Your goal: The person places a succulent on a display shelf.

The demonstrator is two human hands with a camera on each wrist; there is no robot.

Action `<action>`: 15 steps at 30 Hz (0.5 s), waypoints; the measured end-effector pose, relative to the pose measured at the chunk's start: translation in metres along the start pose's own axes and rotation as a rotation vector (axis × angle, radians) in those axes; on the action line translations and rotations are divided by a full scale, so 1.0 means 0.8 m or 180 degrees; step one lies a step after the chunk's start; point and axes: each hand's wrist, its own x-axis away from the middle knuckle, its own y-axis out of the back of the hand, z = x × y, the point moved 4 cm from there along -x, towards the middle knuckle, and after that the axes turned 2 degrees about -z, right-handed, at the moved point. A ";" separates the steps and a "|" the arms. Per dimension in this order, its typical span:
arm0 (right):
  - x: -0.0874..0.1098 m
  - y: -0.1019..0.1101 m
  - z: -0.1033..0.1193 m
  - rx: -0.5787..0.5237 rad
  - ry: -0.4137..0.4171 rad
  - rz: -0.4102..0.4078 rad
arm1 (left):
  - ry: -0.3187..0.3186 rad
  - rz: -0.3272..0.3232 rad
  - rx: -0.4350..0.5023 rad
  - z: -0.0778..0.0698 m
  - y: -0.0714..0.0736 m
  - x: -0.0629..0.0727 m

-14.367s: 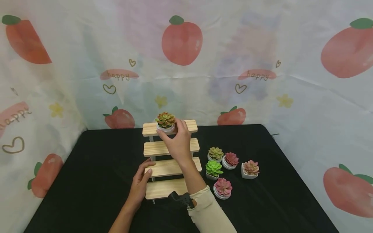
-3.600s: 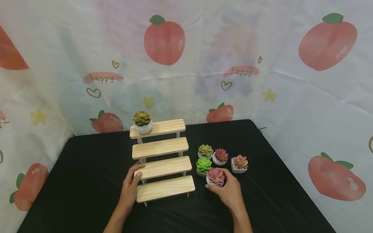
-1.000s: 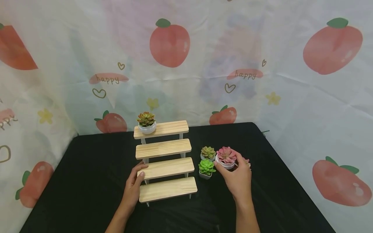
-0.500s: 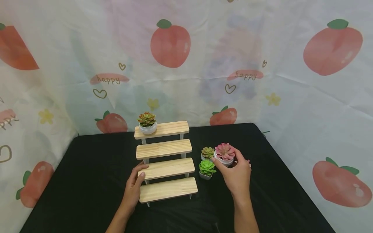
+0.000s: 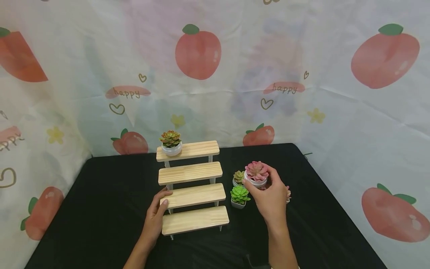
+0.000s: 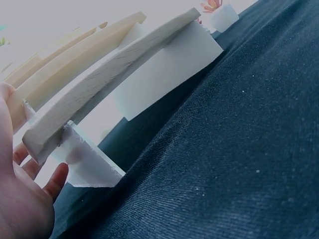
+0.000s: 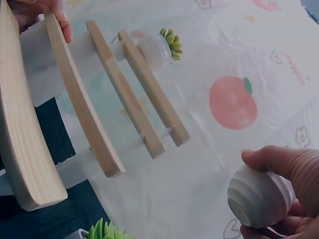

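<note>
Soft head-view light; left-wrist glare

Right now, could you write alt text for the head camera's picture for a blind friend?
A person's right hand holds up a pink potted succulent near other small succulents on a black cloth. The left hand grips a four-shelf wooden stand; another succulent sits on its top shelf.

On the table point(image 5: 97, 209), the stand point(image 5: 190, 173) is left of the grouped plants point(image 5: 239, 194), a potted plant point(image 5: 171, 144) at left on its top shelf point(image 5: 201, 150).

The held pot point(image 5: 256, 182) is partly hidden (head view); the peach succulent point(image 5: 288, 193), mostly.
</note>
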 end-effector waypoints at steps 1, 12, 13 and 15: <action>0.000 0.000 0.001 -0.0042 0.0004 -0.0018 | 0.0001 0.0006 -0.0001 0.001 0.000 0.000; 0.000 -0.005 0.008 -0.0344 0.0076 -0.0221 | -0.0038 0.0007 -0.0040 0.001 0.000 -0.001; 0.000 -0.006 0.009 -0.0345 0.0085 -0.0236 | -0.0038 0.0007 -0.0035 0.001 0.000 -0.001; -0.001 -0.008 0.009 -0.0402 0.0091 -0.0240 | -0.0036 -0.0002 -0.0018 0.001 0.000 -0.001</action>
